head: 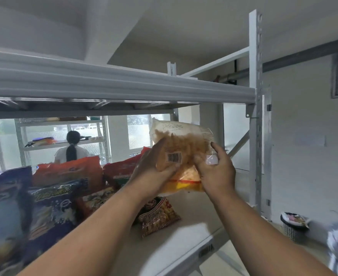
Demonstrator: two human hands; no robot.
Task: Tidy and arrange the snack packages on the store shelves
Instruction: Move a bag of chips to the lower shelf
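A clear snack bag (181, 136) with tan pieces, a barcode and a yellow-red bottom band is held upright above the white shelf (186, 236). My left hand (154, 170) grips its left side, fingers curled round the front under the barcode. My right hand (216, 168) grips its right edge. On the shelf to the left stand blue bags (6, 212), orange bags (68, 170) and a red bag (122, 168). A small brown-red peanut packet (158, 214) lies flat just below my left wrist.
The upper shelf beam (124, 88) runs close overhead. A white upright post (255, 96) marks the shelf's right end. A person (72, 150) stands behind the rack at another shelving unit. A mesh waste bin (292, 226) sits on the floor at the right.
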